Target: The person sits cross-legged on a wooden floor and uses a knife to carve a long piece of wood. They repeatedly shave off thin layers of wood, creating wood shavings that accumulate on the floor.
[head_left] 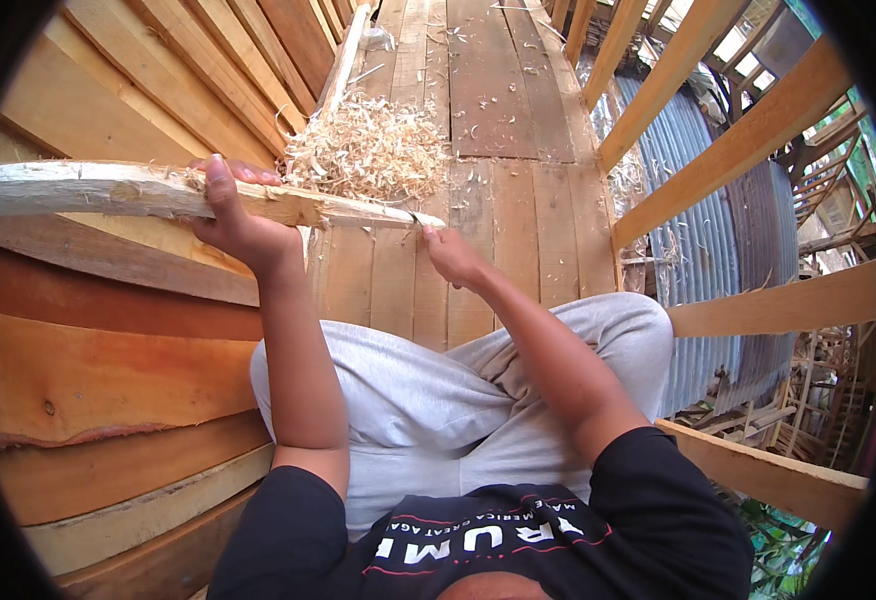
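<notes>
A long, pale, debarked wooden pole point(88, 188) comes in from the left and narrows to a whittled tip just past the middle. My left hand point(243, 215) is closed around it, thumb on top and fingers on the far side. At the thin end my right hand point(448, 255) is closed, its fingertips against or right beside the tip. A small dark sliver shows across the wood there; whether it is a blade edge I cannot tell. What lies inside my right hand is hidden.
Curly wood shavings point(373, 150) lie heaped on the plank floor point(518, 230) beyond the pole. A board wall point(108, 380) runs along the left. A slatted railing point(728, 160) is on the right, with corrugated metal sheets point(693, 260) below it. My crossed legs point(408, 390) fill the near floor.
</notes>
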Tool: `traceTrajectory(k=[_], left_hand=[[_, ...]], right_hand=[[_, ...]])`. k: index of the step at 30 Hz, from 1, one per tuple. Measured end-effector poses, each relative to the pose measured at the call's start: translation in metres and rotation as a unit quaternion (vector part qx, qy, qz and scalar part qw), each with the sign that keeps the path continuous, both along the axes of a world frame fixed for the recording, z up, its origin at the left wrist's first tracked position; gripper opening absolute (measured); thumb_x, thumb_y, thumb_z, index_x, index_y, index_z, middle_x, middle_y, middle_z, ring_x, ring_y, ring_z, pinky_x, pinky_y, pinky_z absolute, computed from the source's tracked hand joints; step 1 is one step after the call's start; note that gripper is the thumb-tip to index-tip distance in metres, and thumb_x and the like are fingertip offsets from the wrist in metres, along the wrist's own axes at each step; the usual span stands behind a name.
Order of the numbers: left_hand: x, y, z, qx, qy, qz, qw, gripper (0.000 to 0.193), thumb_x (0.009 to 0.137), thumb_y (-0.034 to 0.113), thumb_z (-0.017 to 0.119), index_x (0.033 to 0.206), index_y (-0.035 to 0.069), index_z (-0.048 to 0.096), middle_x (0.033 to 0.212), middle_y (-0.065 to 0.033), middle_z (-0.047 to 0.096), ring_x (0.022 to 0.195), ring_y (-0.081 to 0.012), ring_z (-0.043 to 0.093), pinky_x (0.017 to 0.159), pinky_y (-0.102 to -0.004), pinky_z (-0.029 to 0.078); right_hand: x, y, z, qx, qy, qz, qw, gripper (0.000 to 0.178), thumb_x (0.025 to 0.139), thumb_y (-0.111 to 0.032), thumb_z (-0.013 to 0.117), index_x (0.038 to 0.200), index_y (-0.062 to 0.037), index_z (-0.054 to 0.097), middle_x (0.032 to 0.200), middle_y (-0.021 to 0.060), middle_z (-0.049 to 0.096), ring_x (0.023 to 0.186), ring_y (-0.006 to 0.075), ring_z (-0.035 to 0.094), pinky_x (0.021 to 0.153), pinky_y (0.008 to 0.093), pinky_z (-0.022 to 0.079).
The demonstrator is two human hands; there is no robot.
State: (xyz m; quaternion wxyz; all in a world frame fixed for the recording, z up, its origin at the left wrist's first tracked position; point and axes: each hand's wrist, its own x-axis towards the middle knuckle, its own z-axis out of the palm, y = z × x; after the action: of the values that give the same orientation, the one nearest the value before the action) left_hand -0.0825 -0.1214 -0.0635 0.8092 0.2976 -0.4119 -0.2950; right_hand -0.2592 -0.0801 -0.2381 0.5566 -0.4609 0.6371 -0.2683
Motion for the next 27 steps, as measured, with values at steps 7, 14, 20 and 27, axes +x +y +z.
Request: traceTrajectory(k=[7, 14, 20, 27], left_hand=[[-0.002, 0.000, -0.004, -0.014, 0.003, 0.010, 1.000, 0.024, 0.087, 0.023, 0.064, 0.090, 0.004, 0.048, 0.064, -0.0024, 0.046, 0.055, -0.0126, 0.049, 0.053, -0.0297, 0.045], [0.007, -0.009, 0.002, 0.027, 0.025, 0.098, 0.995, 0.028, 0.089, 0.027, 0.063, 0.086, 0.006, 0.045, 0.061, -0.0023, 0.045, 0.054, -0.0141, 0.049, 0.056, -0.0291, 0.045], [0.008, -0.008, -0.001, 0.032, 0.020, 0.147, 0.988, 0.028, 0.090, 0.028, 0.062, 0.088, 0.005, 0.046, 0.059, -0.0018, 0.044, 0.054, -0.0137, 0.050, 0.055, -0.0289, 0.046], [-0.014, -0.001, 0.002, -0.014, -0.037, 0.067, 0.997, 0.031, 0.089, 0.027, 0.064, 0.095, 0.003, 0.045, 0.062, -0.0033, 0.048, 0.055, -0.0131, 0.051, 0.054, -0.0285, 0.047]], right_hand=[[0.029, 0.004, 0.032, -0.264, 0.065, 0.029, 0.962, 0.056, 0.104, -0.038, 0.030, 0.074, 0.0035, 0.052, 0.056, 0.0082, 0.047, 0.054, 0.0205, 0.053, 0.058, 0.0406, 0.046], [0.035, -0.005, 0.022, -0.212, 0.006, 0.005, 0.977, 0.052, 0.103, -0.036, 0.035, 0.071, 0.0031, 0.047, 0.056, 0.0174, 0.044, 0.054, 0.0313, 0.044, 0.059, 0.0463, 0.040], [0.037, 0.001, 0.034, -0.171, 0.096, 0.031, 0.980, 0.050, 0.100, -0.032, 0.038, 0.083, 0.0093, 0.061, 0.085, 0.0340, 0.061, 0.087, 0.0479, 0.061, 0.080, 0.0523, 0.046], [0.032, 0.014, 0.094, -0.161, 0.106, 0.028, 0.981, 0.052, 0.100, -0.033, 0.036, 0.094, 0.0119, 0.063, 0.092, 0.0339, 0.063, 0.092, 0.0473, 0.062, 0.084, 0.0511, 0.048]])
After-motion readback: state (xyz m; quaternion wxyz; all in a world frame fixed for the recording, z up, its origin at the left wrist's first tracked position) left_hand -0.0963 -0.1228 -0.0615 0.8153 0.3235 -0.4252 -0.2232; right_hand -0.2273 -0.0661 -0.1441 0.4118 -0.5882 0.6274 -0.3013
